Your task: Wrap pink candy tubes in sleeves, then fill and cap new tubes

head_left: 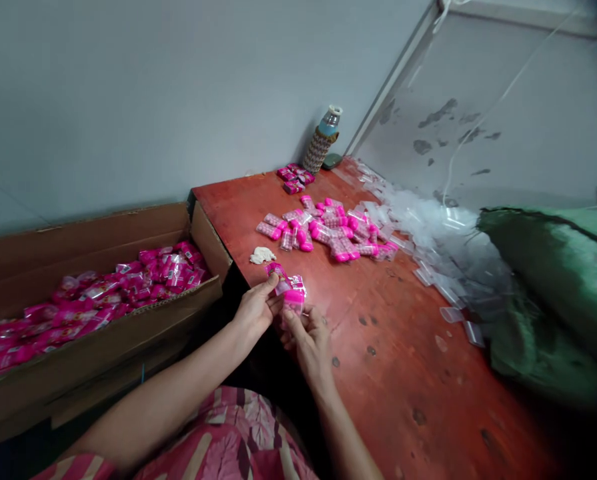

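My left hand point(257, 308) is closed, pinching a pink printed sleeve point(277, 277) between thumb and fingers. In my right hand point(311, 340) is a small clear container with a pink cap point(294, 300), held cap up close beside the sleeve. Just behind them, partly hidden by the container, lies a pink-and-white printed piece point(298, 285). A crumpled whitish lump point(262, 255) sits at the table's edge near my left hand. Farther back is a loose heap of similar pink-capped containers point(328, 230), apparently filled with small pink balls.
A long cardboard box point(143, 323) on the left holds many pink packets point(128, 287). On the red table point(378, 373) are stacked pink packs point(295, 177), a bottle in a knitted cover point(322, 141), a pile of clear plastic sleeves point(428, 233) and a green sack point(553, 320).
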Motion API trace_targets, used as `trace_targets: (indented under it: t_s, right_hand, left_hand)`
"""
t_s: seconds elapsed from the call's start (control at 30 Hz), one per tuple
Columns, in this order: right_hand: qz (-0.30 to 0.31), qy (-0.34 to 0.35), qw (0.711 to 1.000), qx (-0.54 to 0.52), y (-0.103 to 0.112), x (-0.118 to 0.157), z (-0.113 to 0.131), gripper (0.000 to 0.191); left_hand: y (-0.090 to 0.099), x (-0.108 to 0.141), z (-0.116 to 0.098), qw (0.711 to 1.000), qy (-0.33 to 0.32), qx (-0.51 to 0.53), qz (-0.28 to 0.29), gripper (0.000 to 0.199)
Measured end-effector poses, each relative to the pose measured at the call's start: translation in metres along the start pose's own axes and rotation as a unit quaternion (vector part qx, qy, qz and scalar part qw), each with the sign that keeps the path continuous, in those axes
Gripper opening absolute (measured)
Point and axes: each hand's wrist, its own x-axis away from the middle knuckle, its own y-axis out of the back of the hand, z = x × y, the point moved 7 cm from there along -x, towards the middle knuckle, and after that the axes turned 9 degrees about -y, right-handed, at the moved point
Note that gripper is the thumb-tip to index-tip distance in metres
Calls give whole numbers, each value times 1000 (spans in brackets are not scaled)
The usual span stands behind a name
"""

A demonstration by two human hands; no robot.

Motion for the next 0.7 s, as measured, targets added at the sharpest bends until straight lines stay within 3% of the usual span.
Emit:
trace_targets:
  t_s: [0.23, 0.43, 0.7]
  right_hand:
    - [-18, -10, 1000, -22, 0, -3, -2, 28]
    - [-4, 4, 999, -40, -3, -5, -3, 26]
    - [-4, 28, 1000, -13, -4, -8, -6, 22]
  left_hand:
    - [-7, 8, 3, 1000, -7, 10, 6, 11]
    - [-15, 12, 0, 993, -48, -67, 79, 25]
    - [-22, 15, -1, 965, -47, -163, 198, 24]
